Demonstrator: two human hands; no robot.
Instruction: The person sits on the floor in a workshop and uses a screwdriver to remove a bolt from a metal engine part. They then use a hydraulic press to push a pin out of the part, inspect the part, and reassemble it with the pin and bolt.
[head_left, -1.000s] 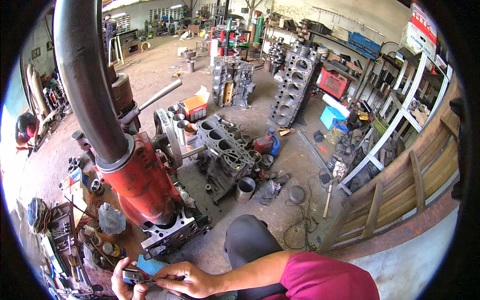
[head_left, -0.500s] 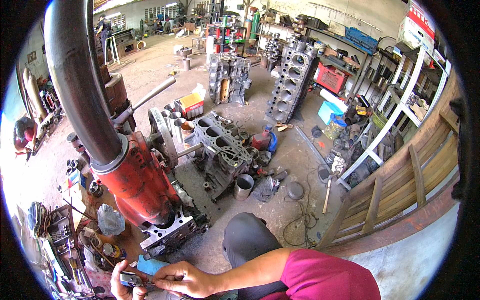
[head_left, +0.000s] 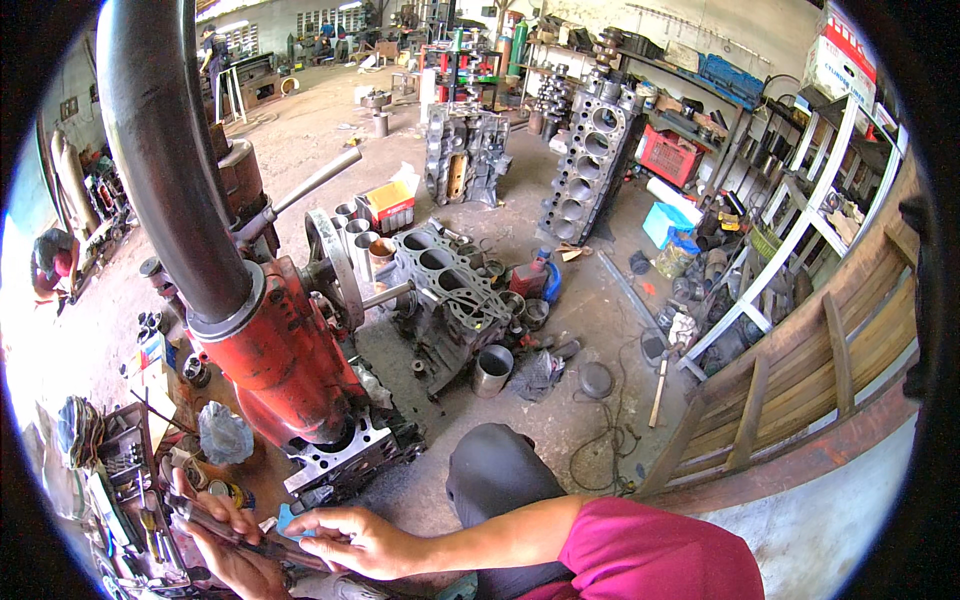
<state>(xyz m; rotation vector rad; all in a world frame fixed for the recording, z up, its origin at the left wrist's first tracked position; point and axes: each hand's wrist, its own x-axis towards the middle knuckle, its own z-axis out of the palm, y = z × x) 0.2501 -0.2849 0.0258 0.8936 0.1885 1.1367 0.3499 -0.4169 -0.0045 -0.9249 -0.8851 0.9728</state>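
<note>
My left hand [head_left: 245, 565] is at the lower left with its fingers curled around a dark, long, narrow tool [head_left: 205, 517], whose kind is too blurred to make out. Just right of it is my right hand [head_left: 375, 543], fingers bent and thumb drawn in toward the other hand; whatever they may pinch is hidden. A light blue piece [head_left: 288, 519] shows by the right fingertips. Beyond both hands stands a red machine [head_left: 285, 365] with a thick dark column [head_left: 165, 160], resting over a metal engine block [head_left: 340, 462].
An open engine block [head_left: 440, 265], metal sleeves [head_left: 492, 370] and a long cylinder block [head_left: 590, 160] stand ahead. Tools fill a tray [head_left: 125, 450] at left. Cables [head_left: 600, 450] lie on the floor; a white rack [head_left: 800, 240] stands right. A person [head_left: 55, 260] crouches far left.
My left hand has turned and shifted left and up, its fingers now raised along a dark tool; a small grey device showed there before. My right hand has moved slightly up. The view shifted slightly.
</note>
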